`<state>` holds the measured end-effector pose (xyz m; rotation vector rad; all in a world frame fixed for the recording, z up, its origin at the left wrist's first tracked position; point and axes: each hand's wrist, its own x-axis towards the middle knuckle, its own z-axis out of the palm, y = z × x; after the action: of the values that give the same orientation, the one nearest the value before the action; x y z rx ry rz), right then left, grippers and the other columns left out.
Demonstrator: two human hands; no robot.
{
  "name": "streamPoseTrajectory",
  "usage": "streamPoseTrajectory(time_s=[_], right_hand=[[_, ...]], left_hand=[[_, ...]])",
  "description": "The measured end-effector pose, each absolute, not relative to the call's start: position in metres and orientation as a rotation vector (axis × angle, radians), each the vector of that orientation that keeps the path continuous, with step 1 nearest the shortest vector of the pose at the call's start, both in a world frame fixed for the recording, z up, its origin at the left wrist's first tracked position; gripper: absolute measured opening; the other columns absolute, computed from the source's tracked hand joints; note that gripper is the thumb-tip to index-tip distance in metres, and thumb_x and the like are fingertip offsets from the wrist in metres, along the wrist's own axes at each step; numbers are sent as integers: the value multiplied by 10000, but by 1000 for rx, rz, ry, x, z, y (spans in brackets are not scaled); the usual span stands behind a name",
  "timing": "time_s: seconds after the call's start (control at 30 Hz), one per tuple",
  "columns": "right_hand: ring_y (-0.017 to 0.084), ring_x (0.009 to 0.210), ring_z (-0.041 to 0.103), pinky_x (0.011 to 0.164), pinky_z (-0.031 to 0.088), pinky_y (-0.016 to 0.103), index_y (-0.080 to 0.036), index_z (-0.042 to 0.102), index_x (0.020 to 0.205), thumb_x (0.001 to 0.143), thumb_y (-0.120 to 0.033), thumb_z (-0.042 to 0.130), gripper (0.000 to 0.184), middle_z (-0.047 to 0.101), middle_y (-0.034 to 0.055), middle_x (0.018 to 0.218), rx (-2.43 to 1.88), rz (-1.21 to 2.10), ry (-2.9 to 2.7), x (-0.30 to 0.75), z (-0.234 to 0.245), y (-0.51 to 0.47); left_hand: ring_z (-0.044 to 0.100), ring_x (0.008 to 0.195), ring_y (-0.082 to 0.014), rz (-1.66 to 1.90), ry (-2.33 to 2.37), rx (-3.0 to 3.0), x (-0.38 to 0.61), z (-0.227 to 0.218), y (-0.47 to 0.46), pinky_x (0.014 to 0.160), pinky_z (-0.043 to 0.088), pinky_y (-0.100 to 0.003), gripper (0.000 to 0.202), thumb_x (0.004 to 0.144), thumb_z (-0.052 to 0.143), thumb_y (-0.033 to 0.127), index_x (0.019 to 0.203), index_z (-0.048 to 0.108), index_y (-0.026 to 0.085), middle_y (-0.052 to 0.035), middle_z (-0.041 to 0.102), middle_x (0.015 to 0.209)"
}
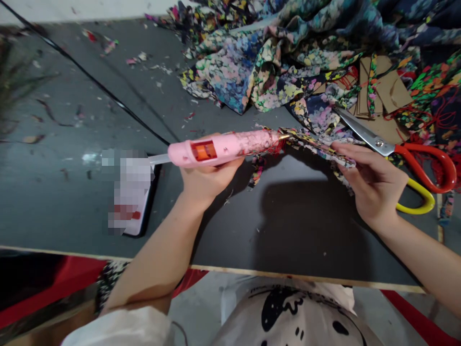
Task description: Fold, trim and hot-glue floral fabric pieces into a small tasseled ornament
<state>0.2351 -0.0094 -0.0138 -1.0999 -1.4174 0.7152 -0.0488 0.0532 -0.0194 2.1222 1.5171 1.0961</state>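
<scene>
My left hand (207,178) is wrapped round a pink hot glue gun (230,146), its metal tip pointing right. A clear glue stick (158,158) sticks out of the gun's back end. In my right hand (378,182) a narrow piece of floral fabric (317,146) is pinched between thumb and fingers. The far end of that fabric meets the gun's tip, or lies just behind it; I cannot tell which. Scissors (378,143) with one red and one yellow handle lie on the table, partly behind my right hand.
A heap of floral cloth (237,67) covers the back of the dark table (223,235). Brown cardboard pieces (387,91) and red threads lie at the right. A phone (135,197) rests near the left forearm. The gun's black cord (97,86) runs to the upper left. Scraps are scattered about.
</scene>
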Motion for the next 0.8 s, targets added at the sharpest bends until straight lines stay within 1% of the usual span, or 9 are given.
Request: streamPoseTrajectory(time_s=[0.07,0.1,0.17,0.2,0.27,0.43,0.6,0.7,0.8], right_hand=[[203,1062,650,943,551,407,-384,686,1047,818,-139,633,339,708,-24,1082,-1093,731,-1423,235,-15,-9],[200,1065,649,946,549,405,-385,685,1049,819,-138,630,341,708,-27,1084,-1089,736,-1425,235,-15,-9],[196,1070,646,956,545,403,-383,682,1054,821,-132,625,347,706,-29,1090,-1088,744,-1431,235,-16,-10],[195,1072,645,958,544,403,-382,680,1057,822,-132,622,348,705,-29,1093,-1088,747,-1435,235,-15,-10],[196,1077,643,964,541,407,-378,678,1061,825,-127,617,350,703,-24,1100,-1097,764,-1441,235,-15,-10],[192,1084,640,968,529,401,-367,684,1057,806,-73,619,392,700,-24,1108,-1100,802,-1445,234,-13,-11],[196,1089,638,974,517,415,-362,685,1063,796,-49,617,417,701,-22,1111,-1113,817,-1453,233,-14,-12],[196,1103,632,970,521,417,-357,683,1075,809,-56,603,410,696,-17,1126,-1107,841,-1470,233,-15,-12],[201,1108,631,969,527,415,-353,687,1072,822,-84,602,377,695,-12,1132,-1111,858,-1475,232,-14,-12]], left_hand=[[579,617,-139,1160,1442,2274,-42,-15,52,644,507,-296,230,748,652,391,617,570,222,12,592,615],[526,542,-118,1188,1410,2345,-39,-12,52,555,456,-269,261,763,632,374,577,539,217,27,544,561],[424,459,-97,1187,1383,2425,-34,-8,50,462,338,-249,326,774,601,378,523,478,210,43,450,497],[391,442,-96,1166,1400,2446,-32,-6,49,449,297,-252,353,775,585,395,506,454,208,44,417,482],[372,434,-103,1096,1457,2478,-31,-3,48,450,269,-268,371,775,557,419,491,435,213,40,391,471],[389,448,-119,1003,1456,2553,-31,1,43,473,269,-292,342,754,598,386,512,419,224,34,397,482],[398,413,-124,1006,1403,2633,-25,5,36,420,245,-307,339,778,575,389,552,376,235,33,395,436],[408,387,-116,985,1381,2624,-20,11,33,392,257,-306,294,769,565,355,564,386,244,36,421,423],[377,361,-96,937,1347,2581,-15,16,30,371,252,-287,255,734,576,303,565,396,240,49,419,418]])
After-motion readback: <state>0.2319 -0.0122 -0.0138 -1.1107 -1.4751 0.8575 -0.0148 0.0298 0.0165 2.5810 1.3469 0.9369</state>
